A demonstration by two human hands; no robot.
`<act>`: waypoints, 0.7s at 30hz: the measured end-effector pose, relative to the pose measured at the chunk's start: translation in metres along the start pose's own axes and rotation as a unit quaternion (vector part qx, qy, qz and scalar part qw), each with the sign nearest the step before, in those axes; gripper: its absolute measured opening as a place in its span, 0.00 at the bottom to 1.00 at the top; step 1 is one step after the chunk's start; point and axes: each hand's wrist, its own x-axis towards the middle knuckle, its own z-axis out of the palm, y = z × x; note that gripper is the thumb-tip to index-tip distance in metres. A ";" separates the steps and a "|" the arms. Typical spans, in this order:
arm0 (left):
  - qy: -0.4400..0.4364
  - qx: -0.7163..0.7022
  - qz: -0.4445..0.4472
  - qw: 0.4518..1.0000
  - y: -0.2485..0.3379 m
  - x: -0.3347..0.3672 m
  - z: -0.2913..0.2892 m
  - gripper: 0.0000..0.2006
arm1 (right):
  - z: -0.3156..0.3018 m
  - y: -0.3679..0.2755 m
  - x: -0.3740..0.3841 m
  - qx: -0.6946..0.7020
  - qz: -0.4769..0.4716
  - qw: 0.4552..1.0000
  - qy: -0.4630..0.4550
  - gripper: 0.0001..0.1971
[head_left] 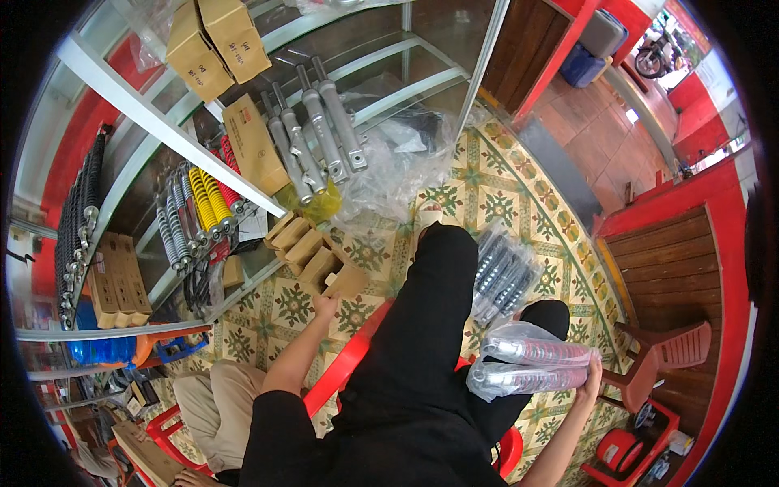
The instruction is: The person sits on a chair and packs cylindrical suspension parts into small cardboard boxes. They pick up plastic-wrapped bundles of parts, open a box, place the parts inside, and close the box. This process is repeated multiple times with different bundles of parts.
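My right hand grips the end of two shock absorbers wrapped in clear plastic, side by side over my right leg. The coils show red and silver through the wrap. On the left, my left hand is closed on the flap of a brown cardboard box, the nearest of several long boxes standing in a row on the floor. Its fingers are partly hidden. Between my right leg and the doorway lies a bundle of dark shock absorbers in clear plastic on the patterned floor.
A glass shelf unit at left holds yellow springs, grey fork tubes and cardboard boxes. Loose plastic wrap lies near it. A person in beige trousers sits at lower left. A brown chair stands at right.
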 end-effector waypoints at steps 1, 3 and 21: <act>0.007 -0.024 0.017 1.000 0.002 -0.001 -0.001 0.25 | -0.002 0.003 0.000 0.001 -0.004 1.000 -0.007 0.15; -0.001 -0.025 0.014 1.000 0.012 -0.009 0.009 0.21 | -0.006 -0.003 0.003 -0.006 -0.014 1.000 -0.008 0.14; -0.068 0.075 -0.055 0.993 0.030 -0.022 -0.005 0.20 | 0.013 0.000 -0.015 0.014 -0.032 0.999 0.025 0.12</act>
